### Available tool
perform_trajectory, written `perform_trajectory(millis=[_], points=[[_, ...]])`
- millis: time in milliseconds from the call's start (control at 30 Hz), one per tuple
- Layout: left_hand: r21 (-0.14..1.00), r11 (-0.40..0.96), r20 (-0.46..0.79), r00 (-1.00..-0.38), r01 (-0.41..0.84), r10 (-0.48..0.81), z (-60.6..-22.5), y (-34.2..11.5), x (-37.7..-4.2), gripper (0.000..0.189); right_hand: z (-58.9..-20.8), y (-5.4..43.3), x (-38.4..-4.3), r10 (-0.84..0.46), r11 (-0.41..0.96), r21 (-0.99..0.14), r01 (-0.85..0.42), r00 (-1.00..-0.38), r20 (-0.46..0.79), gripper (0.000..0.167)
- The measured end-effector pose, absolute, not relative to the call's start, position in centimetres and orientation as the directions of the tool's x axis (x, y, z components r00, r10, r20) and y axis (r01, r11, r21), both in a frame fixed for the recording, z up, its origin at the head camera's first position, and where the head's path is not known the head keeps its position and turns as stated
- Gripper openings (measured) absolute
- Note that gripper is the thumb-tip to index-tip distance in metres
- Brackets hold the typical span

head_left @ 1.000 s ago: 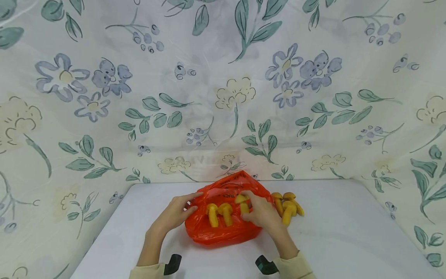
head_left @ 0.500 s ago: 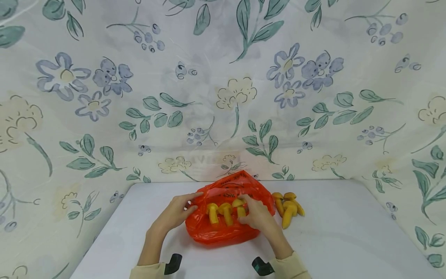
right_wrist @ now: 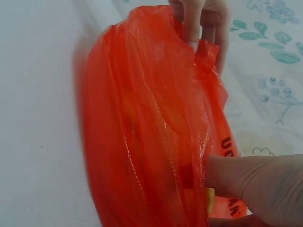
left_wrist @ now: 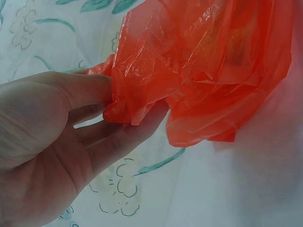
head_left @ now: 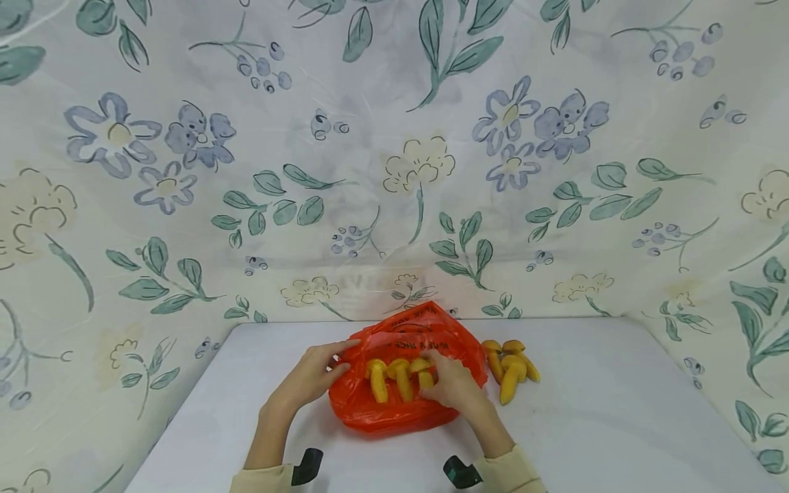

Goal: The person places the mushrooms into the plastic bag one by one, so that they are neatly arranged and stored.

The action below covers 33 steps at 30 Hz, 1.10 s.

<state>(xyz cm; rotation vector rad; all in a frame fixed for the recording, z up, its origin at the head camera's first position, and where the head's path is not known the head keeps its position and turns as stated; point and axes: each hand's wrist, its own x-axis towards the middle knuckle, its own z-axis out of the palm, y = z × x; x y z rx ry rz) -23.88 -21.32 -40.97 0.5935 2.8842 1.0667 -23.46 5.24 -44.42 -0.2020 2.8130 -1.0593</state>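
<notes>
A red plastic bag lies with its mouth open on the white table. Two yellow mushrooms lie side by side in it. My left hand pinches the bag's left edge between thumb and fingers; the left wrist view shows the crumpled red film at those fingers. Inside the mouth, my right hand holds a third mushroom by its cap and stem, just right of the other two. In the right wrist view, the bag's side hides the fingertips of the right hand, and only a bit of yellow shows.
Several more yellow mushrooms lie in a cluster on the table, right beside the bag. A floral-patterned cloth hangs behind and along both sides of the table.
My right hand has moved left and down into the bag with its mushroom, bringing it close to the other two. My left hand keeps its place at the bag's edge.
</notes>
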Motion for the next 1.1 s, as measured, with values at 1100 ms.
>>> perform_trajectory(millis=[1100], points=[[0.632,0.707,0.108,-0.939,0.318,0.326,-40.9,-21.3,-23.7,0.046,-41.5,8.3,-22.0,-0.163,0.728,-0.667,-0.162,-0.985,0.061,0.057]])
